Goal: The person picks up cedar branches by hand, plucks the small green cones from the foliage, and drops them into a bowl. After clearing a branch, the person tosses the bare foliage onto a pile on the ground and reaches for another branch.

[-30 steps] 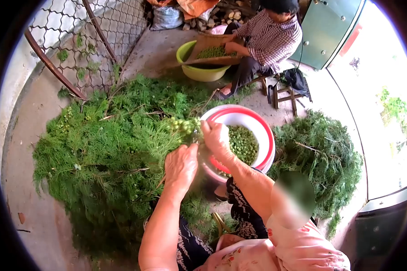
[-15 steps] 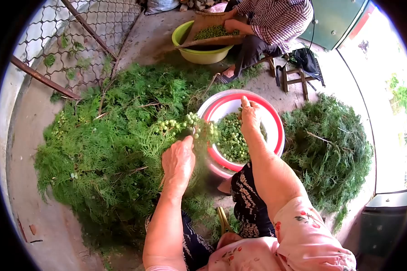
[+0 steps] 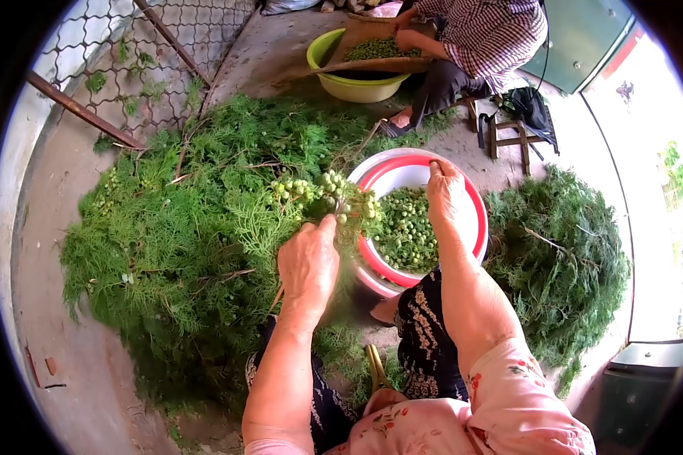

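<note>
My left hand (image 3: pixel 309 262) is closed around a feathery evergreen branch (image 3: pixel 265 227). Clusters of pale green cones (image 3: pixel 334 189) on this branch stick out past my fingertips, beside the basin's left rim. Standing between my legs and the other person is a white basin with a red rim (image 3: pixel 479 227). Loose green cones (image 3: pixel 406 235) and leafy bits lie in it. My right hand (image 3: pixel 446 189) is above the right part of the basin, fingers pressed together; what they hold, if anything, is hidden.
A large heap of evergreen branches (image 3: pixel 174 258) covers the floor at left; a smaller heap (image 3: pixel 561 250) lies at right. Beyond, a person in a checked shirt (image 3: pixel 482 38) works at a scoop-shaped tray (image 3: pixel 364 34) over a yellow-green basin (image 3: pixel 353 89). A wooden stool (image 3: pixel 512 140) stands nearby.
The whole view has shifted slightly, so things appear further right. My right hand has moved a little rightward over the basin. My left hand still holds the branch.
</note>
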`<move>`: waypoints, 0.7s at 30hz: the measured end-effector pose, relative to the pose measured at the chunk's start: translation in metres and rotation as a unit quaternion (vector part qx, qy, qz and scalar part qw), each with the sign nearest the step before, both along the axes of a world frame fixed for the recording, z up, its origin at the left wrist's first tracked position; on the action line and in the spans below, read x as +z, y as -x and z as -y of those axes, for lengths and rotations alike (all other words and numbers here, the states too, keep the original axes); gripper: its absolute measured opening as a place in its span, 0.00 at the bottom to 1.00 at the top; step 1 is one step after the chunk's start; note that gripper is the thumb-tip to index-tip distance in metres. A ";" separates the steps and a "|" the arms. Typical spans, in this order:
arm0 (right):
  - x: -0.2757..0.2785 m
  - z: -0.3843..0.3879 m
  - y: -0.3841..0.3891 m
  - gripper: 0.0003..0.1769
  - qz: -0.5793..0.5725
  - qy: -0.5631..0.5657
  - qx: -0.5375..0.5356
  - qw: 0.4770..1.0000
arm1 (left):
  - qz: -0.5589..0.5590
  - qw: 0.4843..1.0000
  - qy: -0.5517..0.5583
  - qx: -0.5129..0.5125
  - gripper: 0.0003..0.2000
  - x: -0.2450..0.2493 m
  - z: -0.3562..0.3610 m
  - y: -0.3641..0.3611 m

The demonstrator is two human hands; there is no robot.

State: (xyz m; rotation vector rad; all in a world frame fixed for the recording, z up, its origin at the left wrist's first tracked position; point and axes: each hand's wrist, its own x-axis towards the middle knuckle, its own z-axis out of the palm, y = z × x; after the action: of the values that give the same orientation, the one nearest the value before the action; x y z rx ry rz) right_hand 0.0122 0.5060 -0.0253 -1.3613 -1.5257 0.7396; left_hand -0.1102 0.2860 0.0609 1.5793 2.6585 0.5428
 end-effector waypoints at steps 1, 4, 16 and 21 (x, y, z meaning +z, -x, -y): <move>0.015 0.009 0.004 0.11 -0.041 0.042 0.066 0.996 | -0.009 1.000 0.009 -0.006 0.15 0.002 0.001 0.001; 0.053 0.041 0.021 0.07 -0.165 0.130 0.232 0.950 | -0.039 0.999 0.005 -0.005 0.15 0.003 0.003 0.003; 0.095 0.100 0.030 0.17 0.053 -0.032 0.569 0.820 | -0.012 1.000 0.015 0.010 0.13 0.008 0.012 0.008; 0.091 0.104 0.035 0.12 0.033 -0.058 0.517 0.853 | 0.006 1.000 -0.005 0.019 0.13 0.012 0.013 0.005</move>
State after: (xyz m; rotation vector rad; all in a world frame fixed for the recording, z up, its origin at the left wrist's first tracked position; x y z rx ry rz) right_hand -0.0227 0.4018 0.0652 -0.3665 -2.3101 1.2041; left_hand -0.1148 0.2727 0.0728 1.5264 2.6872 0.5664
